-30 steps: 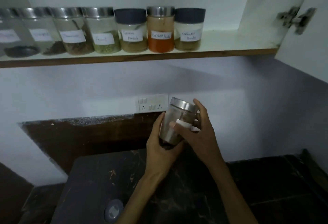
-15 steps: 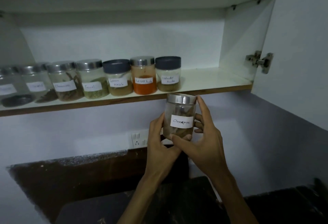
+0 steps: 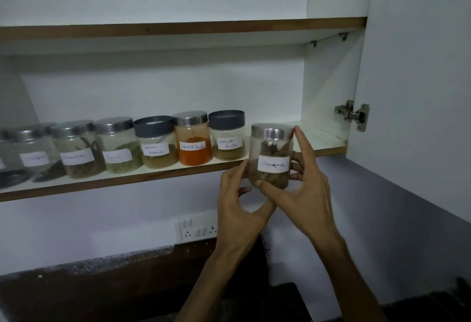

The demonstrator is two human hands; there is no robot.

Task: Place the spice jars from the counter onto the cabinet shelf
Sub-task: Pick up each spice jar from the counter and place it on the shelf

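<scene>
Both hands hold one clear cinnamon jar (image 3: 271, 154) at the front edge of the cabinet shelf (image 3: 328, 143), its base level with or just below the shelf lip; whether it touches the shelf cannot be told. The jar stands upright, has a brushed metal lid, a white handwritten label, and brown sticks inside.

The right hand (image 3: 302, 191) wraps the jar from the right side: the thumb lies across the lower front of the glass, the index finger stretches straight up so its tip touches the lid's right rim, and the other fingers curl round behind the jar's right side. The span is wide, about the jar's full height.

The left hand (image 3: 238, 203) cups the jar from the lower left. Its thumb rises along the jar's left wall, and its fingers curl under and behind the base, where they meet the right thumb. Its grip is narrower than the right hand's.

Just left of the hands, on the same shelf, stands a row of jars: nearest, the coriander powder jar (image 3: 228, 138) with a dark lid, close beside the held jar but apart from it; then the red chilli powder jar (image 3: 193, 140), the garam masala jar (image 3: 156, 142), and the fennel jar (image 3: 118, 144). Farther left stand more jars with blurred labels.

Right of the hands the shelf is bare up to the cabinet side and the open cabinet door (image 3: 418, 92) with its metal hinge (image 3: 353, 114). Below the left hand, a white socket plate (image 3: 197, 227) sits on the wall.
</scene>
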